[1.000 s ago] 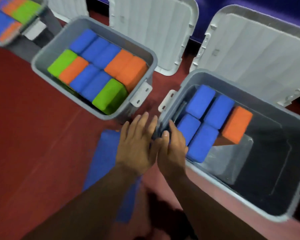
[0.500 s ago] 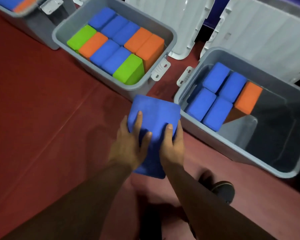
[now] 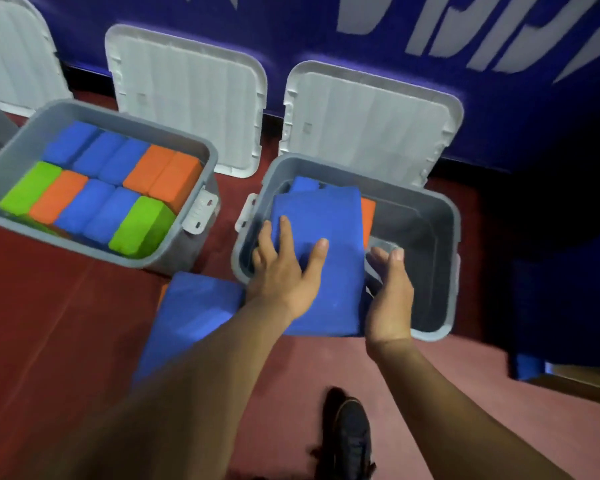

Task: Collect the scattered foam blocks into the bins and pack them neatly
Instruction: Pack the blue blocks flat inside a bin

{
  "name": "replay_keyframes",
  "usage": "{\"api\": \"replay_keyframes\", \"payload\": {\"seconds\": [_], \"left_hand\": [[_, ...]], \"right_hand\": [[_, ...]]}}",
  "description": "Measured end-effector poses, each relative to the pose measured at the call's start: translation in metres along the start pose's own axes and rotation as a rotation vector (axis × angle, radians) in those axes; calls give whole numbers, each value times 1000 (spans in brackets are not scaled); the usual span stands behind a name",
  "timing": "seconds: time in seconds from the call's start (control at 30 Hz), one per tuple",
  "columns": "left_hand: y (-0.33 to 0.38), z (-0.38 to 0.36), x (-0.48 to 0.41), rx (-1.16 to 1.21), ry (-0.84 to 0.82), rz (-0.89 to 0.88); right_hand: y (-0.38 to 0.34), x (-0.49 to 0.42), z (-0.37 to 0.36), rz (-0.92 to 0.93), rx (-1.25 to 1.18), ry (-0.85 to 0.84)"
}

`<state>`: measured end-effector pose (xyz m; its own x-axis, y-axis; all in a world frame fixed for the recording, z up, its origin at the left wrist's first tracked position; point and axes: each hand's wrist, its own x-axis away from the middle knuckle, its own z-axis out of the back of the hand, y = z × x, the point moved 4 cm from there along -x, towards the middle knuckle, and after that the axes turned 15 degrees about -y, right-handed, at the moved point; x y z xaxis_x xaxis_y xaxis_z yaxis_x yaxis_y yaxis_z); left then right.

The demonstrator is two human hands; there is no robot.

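The step in hand is loading: a large flat blue foam block (image 3: 326,220) is held over the near-left part of the right-hand grey plastic bin (image 3: 406,206), tilted with its far end down inside the walls and its near end out past the rim at 6 o'clock. The left hand (image 3: 284,271) lies spread on the block's top face, thumb and forefinger straight, its outer fingers bent over the left edge. The right hand (image 3: 390,296) clasps the right edge, thumb up and fingers curled around the side. The block is clamped between the two hands.

The next move, as I judge it, calls for lowering the block into the bin and squaring it against what is already packed, so the free floor toward 3 o'clock stays usable. After that a second blue foam block (image 3: 194,306) waits on the dark red floor, at 8 o'clock of this bin and partly under the left forearm.

In the right-hand bin, the end of a smaller blue foam block (image 3: 305,185) shows at 12 o'clock of the held one, and an orange foam block (image 3: 368,216) shows at its 2 o'clock. Anything else below is hidden. The bin's right half shows bare grey bottom.

The left-hand grey plastic bin (image 3: 18,147), at 9 o'clock of the first, looks full. Its top layer has three blue and two orange blocks along the back, then green, orange, two blue and green along the front, all tight together.
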<state>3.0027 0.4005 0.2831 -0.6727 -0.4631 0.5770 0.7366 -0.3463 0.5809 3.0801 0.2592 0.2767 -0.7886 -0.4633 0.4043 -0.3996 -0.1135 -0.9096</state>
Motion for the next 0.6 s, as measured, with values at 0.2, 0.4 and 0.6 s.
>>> {"api": "replay_keyframes", "payload": {"seconds": [0.2, 0.4, 0.6], "left_hand": [[51, -70, -33, 172, -218, 162], [33, -129, -59, 724, -292, 286], [79, -89, -57, 533, -119, 62]], "right_hand": [[-11, -6, 91, -15, -107, 241], [11, -17, 88, -51, 70, 167], [-7, -55, 76, -195, 252, 127]]}}
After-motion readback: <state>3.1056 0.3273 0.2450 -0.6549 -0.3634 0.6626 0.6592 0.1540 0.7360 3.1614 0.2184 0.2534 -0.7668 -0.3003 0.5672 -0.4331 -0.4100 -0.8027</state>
